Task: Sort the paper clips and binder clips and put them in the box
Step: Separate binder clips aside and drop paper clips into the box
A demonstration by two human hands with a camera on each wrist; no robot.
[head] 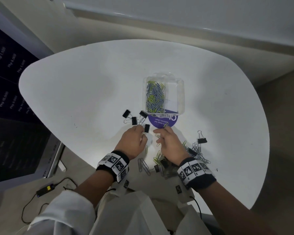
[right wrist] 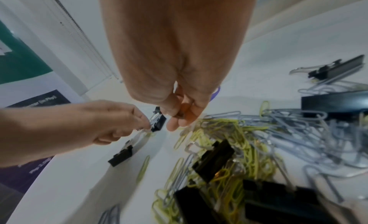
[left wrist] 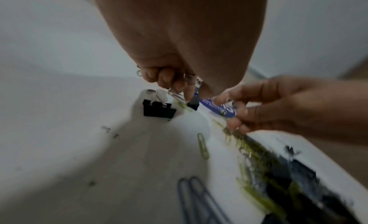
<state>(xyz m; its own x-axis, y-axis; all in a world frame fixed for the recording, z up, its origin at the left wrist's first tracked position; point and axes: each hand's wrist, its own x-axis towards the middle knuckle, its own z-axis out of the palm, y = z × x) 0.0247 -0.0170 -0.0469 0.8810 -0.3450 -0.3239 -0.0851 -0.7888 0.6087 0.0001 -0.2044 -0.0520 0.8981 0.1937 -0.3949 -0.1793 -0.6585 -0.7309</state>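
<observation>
A clear plastic box stands past my hands; its left compartment holds grey and green paper clips. My left hand pinches the wire handles of a black binder clip, the same binder clip that hangs from its fingertips in the right wrist view. Three more binder clips lie just beyond it. My right hand hovers close beside the left, fingers curled, pinching what looks like a small paper clip. A mixed pile of paper clips and binder clips lies under my right wrist.
The box sits partly on a round purple sticker. Two grey paper clips lie near the front edge of the white table. A dark screen stands to the left, off the table, with a cable and adapter below it.
</observation>
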